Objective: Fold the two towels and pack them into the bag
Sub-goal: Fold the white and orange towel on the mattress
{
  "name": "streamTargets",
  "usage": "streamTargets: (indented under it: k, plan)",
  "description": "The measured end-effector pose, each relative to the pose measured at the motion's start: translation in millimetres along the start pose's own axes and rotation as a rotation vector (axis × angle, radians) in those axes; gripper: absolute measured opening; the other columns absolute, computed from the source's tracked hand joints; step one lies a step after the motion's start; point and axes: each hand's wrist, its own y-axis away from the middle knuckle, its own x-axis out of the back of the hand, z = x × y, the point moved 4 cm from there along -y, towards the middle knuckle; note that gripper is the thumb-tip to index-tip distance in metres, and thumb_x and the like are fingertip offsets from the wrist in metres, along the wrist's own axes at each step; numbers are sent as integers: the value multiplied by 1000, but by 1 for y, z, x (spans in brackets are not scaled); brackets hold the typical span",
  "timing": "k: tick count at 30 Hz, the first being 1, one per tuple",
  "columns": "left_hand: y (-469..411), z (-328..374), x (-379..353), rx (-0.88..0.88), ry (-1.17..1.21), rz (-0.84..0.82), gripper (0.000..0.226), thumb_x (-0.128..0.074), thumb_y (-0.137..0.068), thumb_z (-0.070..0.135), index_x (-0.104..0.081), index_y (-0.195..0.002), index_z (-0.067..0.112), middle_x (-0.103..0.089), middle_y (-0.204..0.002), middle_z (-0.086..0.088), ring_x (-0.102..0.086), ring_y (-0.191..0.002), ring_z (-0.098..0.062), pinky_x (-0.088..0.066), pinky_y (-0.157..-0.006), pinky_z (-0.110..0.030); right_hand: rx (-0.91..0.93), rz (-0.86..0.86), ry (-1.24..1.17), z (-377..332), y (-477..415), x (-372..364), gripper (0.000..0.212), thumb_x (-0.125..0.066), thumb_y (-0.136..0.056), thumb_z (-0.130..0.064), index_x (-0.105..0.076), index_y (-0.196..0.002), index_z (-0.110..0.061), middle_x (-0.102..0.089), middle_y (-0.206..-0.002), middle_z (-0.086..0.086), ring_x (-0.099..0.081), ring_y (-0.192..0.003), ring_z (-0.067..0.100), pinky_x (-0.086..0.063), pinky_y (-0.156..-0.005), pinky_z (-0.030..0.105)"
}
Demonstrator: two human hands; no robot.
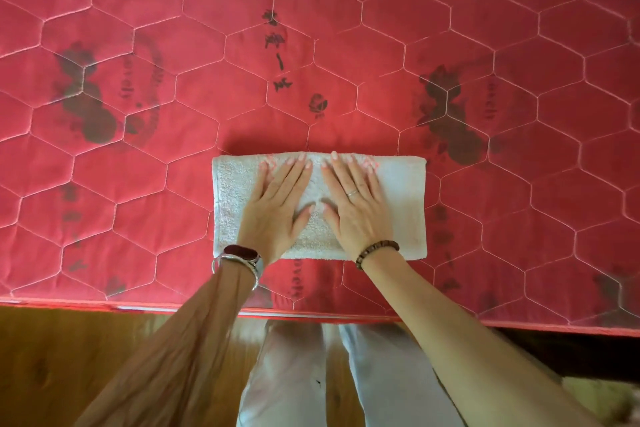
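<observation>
So the whole top of the shot is a big red quilted mattress (346,45) with a hexagon stitch pattern and faded dark prints and lettering on it. Below its front edge there's a strip of wooden floor (69,357), and the person's light trousers (287,374) show right up against the bed. The towel (405,201) is white and already folded into a neat wide rectangle, lying flat on the mattress close to that front edge, pretty much dead centre. Both hands are on top of it, side by side, near each other but not touching. The left hand (277,208) lies palm down with fingers straight, just pressing on the towel, nothing gripped, and the right hand (356,208) does the same, flat and spread. The left wrist has a dark-faced watch (240,252) with a silvery band, the right wrist a brown bead bracelet (375,253), and there's a thin ring (352,192) on a right finger.
</observation>
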Motion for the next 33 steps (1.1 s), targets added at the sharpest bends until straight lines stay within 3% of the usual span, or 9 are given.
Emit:
streamTargets:
  k: [7, 11, 16, 20, 26, 30, 33]
  plan:
    - [1, -2, 6, 1, 11, 27, 63, -37, -105, 43, -24, -157, 10, -21, -165, -4, -18, -153, -18, -12, -124, -51, 8, 16, 51, 7, 1, 3, 62, -33, -103, -48, -18, -157, -21, -11, -165, -2, -9, -153, 19, -12, -124, 45]
    - [14, -30, 14, 159, -3, 43, 63, -32, -105, 43, -19, -158, 11, -15, -166, -3, -11, -154, -18, -4, -125, -45, -85, -23, 83, 34, 13, 12, 66, -29, -103, -47, -7, -158, -18, -1, -166, -2, 1, -153, 17, -8, -125, 45]
    - [26, -60, 15, 251, -11, 24, 66, -27, -104, 46, -22, -157, 8, -16, -166, -7, -17, -153, -21, -7, -126, -44, -162, -31, 75, 65, 21, 14, 69, -25, -102, -51, -10, -158, -14, -3, -166, 1, 1, -153, 17, -7, -125, 44]
    - [26, -64, 9, 288, 119, -1, 67, -28, -103, 46, -14, -159, 12, -6, -167, -1, 2, -154, -10, -6, -126, -41, -166, -36, 25, 70, 22, 14, 72, -11, -101, -56, -8, -157, -12, -1, -166, 2, 4, -153, 15, -4, -125, 41]
    - [27, -65, 11, 296, 149, 1, 66, -27, -103, 46, -15, -159, 12, -6, -167, 1, 3, -153, -8, -2, -125, -34, -179, -47, 21, 69, 21, 16, 71, -10, -101, -56, -7, -157, -11, -1, -166, 3, 6, -153, 15, -3, -125, 41]
    - [25, -64, 17, 302, 304, 74, 67, -42, -102, 38, -21, -158, 8, -10, -167, -4, 0, -154, -15, -4, -125, -34, -204, -44, -6, 64, 21, 19, 68, -20, -102, -52, -6, -157, -14, -2, -166, 2, 4, -153, 16, -3, -125, 43]
    - [31, -63, 32, 475, 478, 226, 62, -59, -97, 15, -34, -153, 7, -24, -162, -8, -19, -151, -24, -14, -124, -31, -237, -27, -130, 45, 20, 35, 64, -31, -103, -41, -9, -157, -15, -6, -166, 2, 1, -153, 18, -2, -125, 44]
